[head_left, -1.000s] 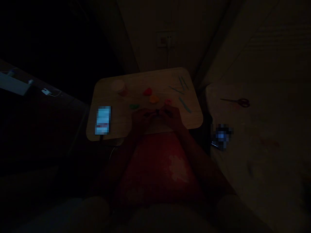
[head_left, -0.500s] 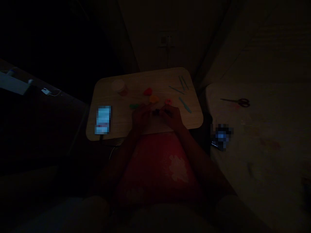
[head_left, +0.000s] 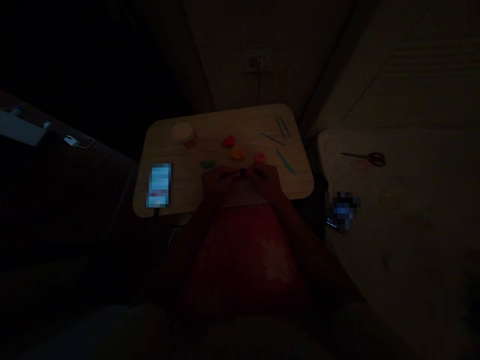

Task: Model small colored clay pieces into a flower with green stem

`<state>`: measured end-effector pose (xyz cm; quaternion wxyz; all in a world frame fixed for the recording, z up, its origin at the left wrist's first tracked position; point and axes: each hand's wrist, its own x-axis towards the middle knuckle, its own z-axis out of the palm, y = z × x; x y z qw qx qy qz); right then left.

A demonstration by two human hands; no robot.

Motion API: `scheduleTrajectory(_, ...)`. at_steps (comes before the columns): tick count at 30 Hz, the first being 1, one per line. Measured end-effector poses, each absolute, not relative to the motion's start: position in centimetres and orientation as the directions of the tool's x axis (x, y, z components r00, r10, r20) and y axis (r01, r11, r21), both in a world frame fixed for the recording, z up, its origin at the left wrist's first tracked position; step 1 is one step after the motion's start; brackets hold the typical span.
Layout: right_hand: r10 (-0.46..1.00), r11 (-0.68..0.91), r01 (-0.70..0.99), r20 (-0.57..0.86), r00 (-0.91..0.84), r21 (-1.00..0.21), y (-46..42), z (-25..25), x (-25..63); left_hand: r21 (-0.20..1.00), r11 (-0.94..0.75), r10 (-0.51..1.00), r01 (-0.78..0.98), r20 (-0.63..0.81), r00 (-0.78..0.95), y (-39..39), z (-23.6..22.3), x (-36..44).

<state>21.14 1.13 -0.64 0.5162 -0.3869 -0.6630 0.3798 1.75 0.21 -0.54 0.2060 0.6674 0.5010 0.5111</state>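
Both hands meet near the front edge of a small wooden table (head_left: 180, 192) in very dim light. Between their fingertips is a small dark lump (head_left: 243, 172), its kind too dark to make out. My left hand (head_left: 218, 182) pinches it from the left, and my right hand (head_left: 266, 181) is closed on its other side. Just beyond the fingers lie an orange piece (head_left: 237, 153), a red piece (head_left: 228, 141) and a pink ring-shaped piece (head_left: 260, 157), all soft-looking like modelling clay. A green piece (head_left: 207, 164) rests by my left hand.
A tub with a pale lid (head_left: 182, 132) stands at the back left, a lit phone (head_left: 159, 185) at the front left. Thin blue-green sticks (head_left: 281, 128) and a plastic knife (head_left: 285, 162) lie at right. Scissors (head_left: 369, 158) lie on the pale surface beyond.
My left hand has shifted slightly left and down, uncovering more of the green piece. The dark lump stays between both hands.
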Motion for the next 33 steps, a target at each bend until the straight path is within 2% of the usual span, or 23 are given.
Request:
scheduleTrajectory(6, 0.915, 0.39, 0.124, 0.369, -0.162, -0.913, 1.1, -0.3, 21.1, 0.758, -0.406, 0.882, 0.51, 0.471, 0.003, 0.0, 0.2, 1.7)
scheduleTrajectory(18, 0.922, 0.371, 0.132, 0.348, -0.169, -0.919, 1.1, -0.7, 21.1, 0.718, -0.477, 0.857, 0.507, 0.508, 0.087, 0.5, 0.0, 1.3)
scheduleTrajectory(27, 0.92, 0.38, 0.142, 0.358, -0.161, -0.914, 1.0, -0.5, 21.2, 0.806, -0.393, 0.895, 0.443, 0.446, -0.018, 0.3, -0.7, 1.8)
scheduleTrajectory(33, 0.918, 0.386, 0.144, 0.364, -0.157, -0.911, 1.0, -0.5, 21.1, 0.785, -0.364, 0.897, 0.501, 0.44, -0.038, 0.0, -0.5, 1.6)
